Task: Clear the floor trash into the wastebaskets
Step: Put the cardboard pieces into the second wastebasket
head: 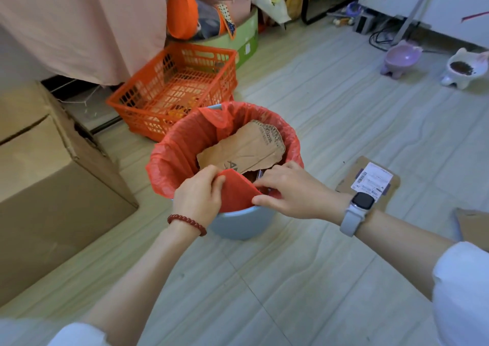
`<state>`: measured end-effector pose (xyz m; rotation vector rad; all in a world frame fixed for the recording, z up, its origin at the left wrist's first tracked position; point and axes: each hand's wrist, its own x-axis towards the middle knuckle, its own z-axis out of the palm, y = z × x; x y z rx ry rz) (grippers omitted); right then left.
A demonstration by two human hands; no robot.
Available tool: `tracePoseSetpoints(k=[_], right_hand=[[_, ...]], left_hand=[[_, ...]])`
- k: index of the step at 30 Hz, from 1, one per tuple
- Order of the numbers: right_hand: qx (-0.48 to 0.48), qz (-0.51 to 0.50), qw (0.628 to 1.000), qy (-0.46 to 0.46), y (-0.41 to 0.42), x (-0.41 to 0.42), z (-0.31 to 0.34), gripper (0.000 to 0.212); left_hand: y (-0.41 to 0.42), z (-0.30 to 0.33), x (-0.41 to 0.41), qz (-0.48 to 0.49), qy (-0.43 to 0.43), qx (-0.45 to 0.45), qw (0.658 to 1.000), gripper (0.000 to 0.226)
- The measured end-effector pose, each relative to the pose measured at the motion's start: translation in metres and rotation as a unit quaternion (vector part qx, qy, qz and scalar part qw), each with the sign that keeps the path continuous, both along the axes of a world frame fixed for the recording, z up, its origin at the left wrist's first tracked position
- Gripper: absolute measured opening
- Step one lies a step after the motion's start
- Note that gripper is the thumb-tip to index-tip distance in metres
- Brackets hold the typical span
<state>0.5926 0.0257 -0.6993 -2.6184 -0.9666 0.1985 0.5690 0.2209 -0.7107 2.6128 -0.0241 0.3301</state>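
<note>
Fingers [211, 180] of the left hand [197, 200] and of the right hand [287, 191] are pinched on a red sheet [238, 191] held at the near rim of the blue wastebasket [240, 222], which is lined with a red bag [172, 160] and already holds a torn cardboard piece [242, 147]. On that cardboard only a large "A" and some small illegible print can be made out. The task is judged partly done: a flattened cardboard piece with a barcoded shipping label [371, 177], unreadable, is left on the floor [264, 279] beside the basket, and another cardboard scrap [473, 226] near the right forearm.
</note>
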Motion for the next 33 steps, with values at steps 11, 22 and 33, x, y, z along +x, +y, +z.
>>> tracePoseSetpoints(k=[11,22,33], right_hand=[[0.125,0.109,0.915,-0.367,-0.024,-0.021,-0.019,0.017],[0.094,0.073,0.945,-0.306,-0.042,-0.025,-0.044,0.013],[0.083,0.05,0.944,-0.317,0.004,-0.011,-0.04,0.03]], left_hand=[[0.019,-0.021,-0.037,-0.192,-0.349,0.093,0.912,0.023],[0.039,-0.043,-0.055,-0.185,-0.283,0.093,0.936,0.007],[0.005,-0.021,-0.03,-0.122,-0.223,0.114,0.96,0.026]])
